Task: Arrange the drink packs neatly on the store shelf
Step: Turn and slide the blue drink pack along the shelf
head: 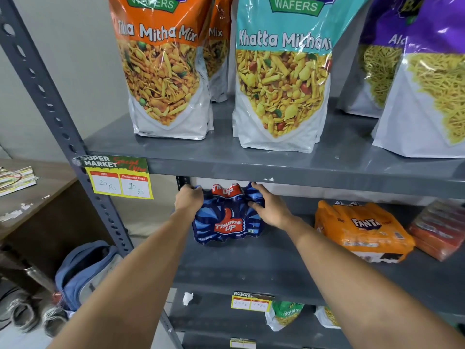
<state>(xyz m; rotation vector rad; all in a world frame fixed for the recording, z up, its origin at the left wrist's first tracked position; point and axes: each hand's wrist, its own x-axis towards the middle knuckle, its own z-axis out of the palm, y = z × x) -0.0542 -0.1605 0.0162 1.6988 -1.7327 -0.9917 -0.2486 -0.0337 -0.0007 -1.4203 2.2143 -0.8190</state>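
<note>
Thums Up pack (227, 217): blue shrink-wrapped multipack of small drink bottles, standing at the left end of the middle shelf (264, 263), set far back, label facing out. Left hand (189, 197): closed over the pack's upper left corner, fingers curled into the wrap. Right hand (268, 206): clasped on the upper right corner, fingers hooked over the top, thumb on the front. Fanta pack (362, 229): orange multipack to the right on the same shelf, well apart from the blue one, turned at an angle to the shelf edge. Red pack (439, 229): further right, partly cut off by the frame, also askew. Upper shelf: tall snack pouches (166, 71), not part of the job. Price tag (120, 183): yellow, stuck to the upright at the left. Judged step: squaring the blue pack in its place. Risks: the grip is on loose film alone, which may stretch or tear under a pull and let bottles shift inside; a lift could knock the pack top or knuckles on the underside of the upper shelf, close above; a push to the left could drive the pack against the upright; a sideways slide to the right could knock the Fanta pack further out of line.
</note>
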